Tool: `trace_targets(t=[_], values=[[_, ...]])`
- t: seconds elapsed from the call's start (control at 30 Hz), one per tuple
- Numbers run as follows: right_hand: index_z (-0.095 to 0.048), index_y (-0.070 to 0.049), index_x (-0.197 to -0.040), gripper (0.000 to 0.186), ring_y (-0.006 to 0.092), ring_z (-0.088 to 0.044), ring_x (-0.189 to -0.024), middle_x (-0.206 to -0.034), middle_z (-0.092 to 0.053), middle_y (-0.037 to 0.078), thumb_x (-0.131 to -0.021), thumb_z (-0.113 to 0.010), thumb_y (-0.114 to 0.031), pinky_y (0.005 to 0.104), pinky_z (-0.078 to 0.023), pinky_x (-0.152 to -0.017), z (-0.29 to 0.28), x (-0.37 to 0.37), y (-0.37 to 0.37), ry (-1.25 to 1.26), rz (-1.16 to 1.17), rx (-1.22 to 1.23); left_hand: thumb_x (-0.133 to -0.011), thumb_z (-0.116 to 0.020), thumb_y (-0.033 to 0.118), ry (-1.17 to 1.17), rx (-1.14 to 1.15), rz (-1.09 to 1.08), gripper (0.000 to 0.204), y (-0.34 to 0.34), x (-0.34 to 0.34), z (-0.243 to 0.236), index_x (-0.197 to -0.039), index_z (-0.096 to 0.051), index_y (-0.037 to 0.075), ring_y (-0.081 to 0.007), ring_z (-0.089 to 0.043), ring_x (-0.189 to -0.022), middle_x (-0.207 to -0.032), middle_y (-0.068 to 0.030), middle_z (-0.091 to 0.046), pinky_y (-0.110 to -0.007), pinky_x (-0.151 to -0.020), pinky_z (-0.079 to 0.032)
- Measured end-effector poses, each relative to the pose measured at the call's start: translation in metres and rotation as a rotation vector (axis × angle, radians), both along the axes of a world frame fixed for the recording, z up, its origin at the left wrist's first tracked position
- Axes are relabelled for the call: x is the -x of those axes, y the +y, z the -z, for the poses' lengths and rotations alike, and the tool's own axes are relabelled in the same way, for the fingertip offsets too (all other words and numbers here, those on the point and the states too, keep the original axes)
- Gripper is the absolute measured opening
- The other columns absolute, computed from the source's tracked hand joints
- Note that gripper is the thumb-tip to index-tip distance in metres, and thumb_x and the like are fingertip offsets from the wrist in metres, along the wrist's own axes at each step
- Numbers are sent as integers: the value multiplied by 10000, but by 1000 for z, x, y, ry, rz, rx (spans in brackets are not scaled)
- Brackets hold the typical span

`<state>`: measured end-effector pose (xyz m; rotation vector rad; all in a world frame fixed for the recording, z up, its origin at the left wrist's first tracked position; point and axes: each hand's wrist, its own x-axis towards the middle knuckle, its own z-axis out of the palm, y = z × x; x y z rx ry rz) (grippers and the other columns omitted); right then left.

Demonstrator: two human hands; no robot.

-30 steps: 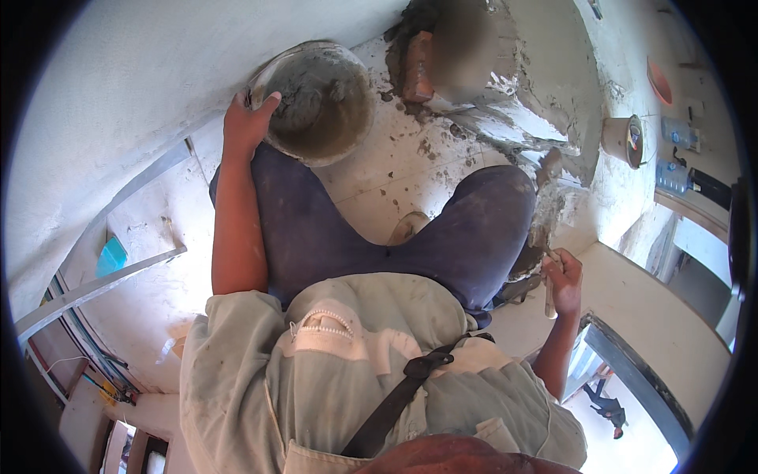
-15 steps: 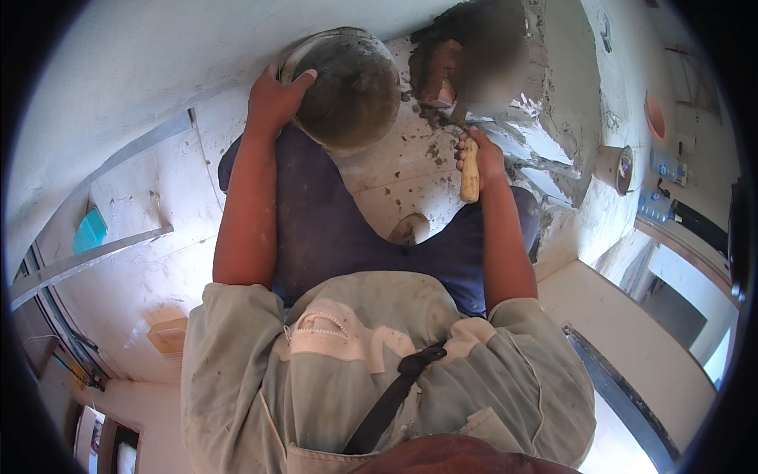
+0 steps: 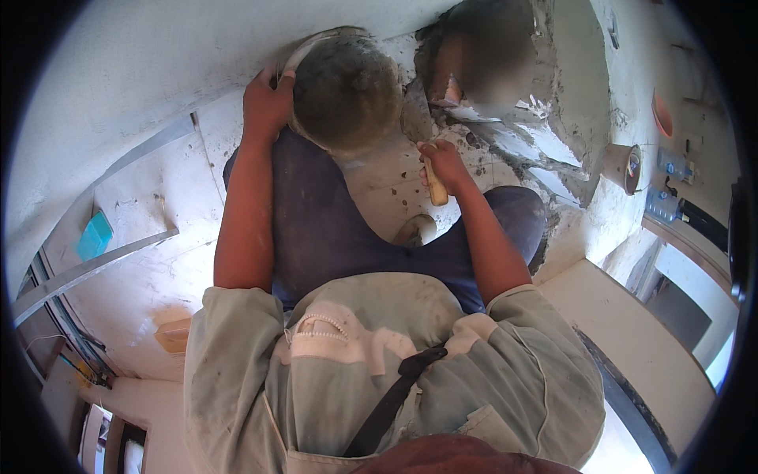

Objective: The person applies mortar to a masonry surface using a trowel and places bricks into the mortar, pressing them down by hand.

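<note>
A pale tiled floor (image 3: pixel 158 261) spattered with grey mortar meets a rough white wall (image 3: pixel 142 71). The left hand (image 3: pixel 267 107) grips the rim of a round mortar pan (image 3: pixel 347 91), which lies just right of its fingers. The right hand (image 3: pixel 444 162) is clenched around a trowel's wooden handle (image 3: pixel 436 188), with wet mortar (image 3: pixel 505 134) just beyond its knuckles.

Upper centre: round metal pan of grey mortar (image 3: pixel 346 91); pale tan wooden tool handle (image 3: pixel 435 186); dark blue trousers (image 3: pixel 316 229); turquoise block (image 3: pixel 95 235) at left.
</note>
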<state>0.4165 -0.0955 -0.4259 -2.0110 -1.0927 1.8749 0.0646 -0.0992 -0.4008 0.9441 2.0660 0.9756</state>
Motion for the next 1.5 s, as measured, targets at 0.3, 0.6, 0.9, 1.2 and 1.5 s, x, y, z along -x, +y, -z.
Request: trace_targets(t=[0.3,0.6,0.9,1.2,1.5], values=[[-554,46,-963,303,241,-610,-555,-746,-604,122,-908,-636,-240,408,-530,-469,66,56,78,19,136,-72,-914,-643,340,97,13,-39,416,-14,6,-11,-1098,-658,-33,-317,-660,-994,-1058,-212,-695,-386,-889,-479],[-570,94,-881,306,301,-665,-572,-735,-648,191,-858,-619,-207,456,-548,-482,176,50,175,-218,-19,-633,-907,-687,311,-133,-53,-24,420,-5,-7,-13,-1118,-638,-49,-222,-632,-970,-1061,-150,-690,-339,-891,-467],[-648,99,-919,427,423,-651,-897,-950,-659,309,-904,-551,-316,468,-513,-859,99,81,153,-474,94,-681,-928,-672,275,-191,-58,-32,398,-10,1,-14,-1168,-621,-38,-179,-609,-970,-1073,-117,-674,-313,-891,-461],[-611,71,-948,411,372,-685,-798,-858,-673,243,-862,-661,-327,448,-533,-741,-40,59,77,-166,15,-631,-925,-679,267,-201,-79,-34,368,-8,-1,-14,-1113,-631,-46,-167,-598,-929,-1026,-104,-677,-309,-868,-459],[-646,-19,-1010,243,141,-556,-525,-778,-622,42,-881,-675,-224,299,-475,-466,-67,6,97,575,154,-128,-926,-680,290,-181,-78,-31,362,-5,-1,-15,-1088,-647,-33,-152,-588,-912,-1007,-82,-674,-299,-849,-454]])
